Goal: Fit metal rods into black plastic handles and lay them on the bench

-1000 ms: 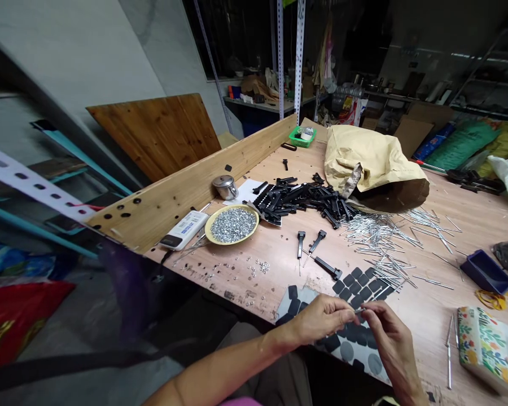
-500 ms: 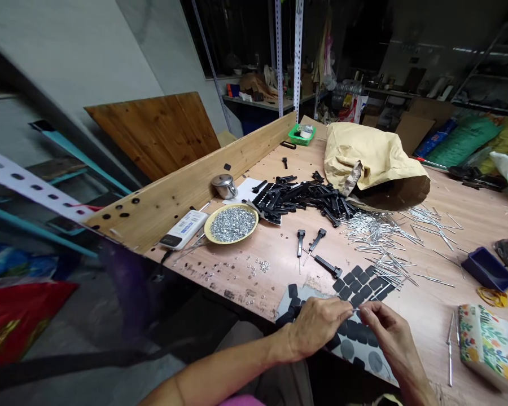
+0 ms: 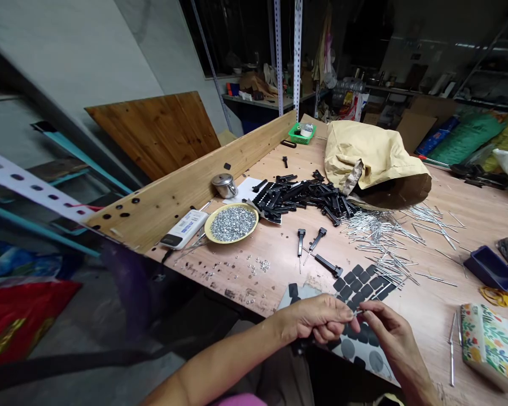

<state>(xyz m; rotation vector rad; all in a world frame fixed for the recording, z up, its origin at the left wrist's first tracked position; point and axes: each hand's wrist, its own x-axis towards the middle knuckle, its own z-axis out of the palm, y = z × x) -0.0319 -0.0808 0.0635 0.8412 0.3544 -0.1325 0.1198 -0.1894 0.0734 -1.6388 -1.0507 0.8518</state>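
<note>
- Both hands sat low at the near edge of the table (image 3: 432,307), dead centre on my feed.
- The thing that mattered was a short silver pin (image 3: 359,311), held in the air between the two sets of fingertips, just above the sheet of black pads (image 3: 366,282).
- The right hand (image 3: 385,332) had thumb and forefinger pinched together on the pin's right end.
- The left hand (image 3: 317,318) was curled up with its fingertips closed on the other end. I couldn't tell if anything else tiny was tucked in there.
- The pin's long axis ran roughly left to right, a touch tilted, so it pointed from one hand straight at the other.
- Neither hand was really nearer, since both were touching it, and the gap between the fingertips looked very small.
- The loose pins (image 3: 381,234) lay further out on the table, beyond the sheet and closer to the right hand's side.
- The black plastic parts (image 3: 305,197) and the yellow dish (image 3: 231,242) of little nuts were well apart from both hands, towards the back left.
</note>
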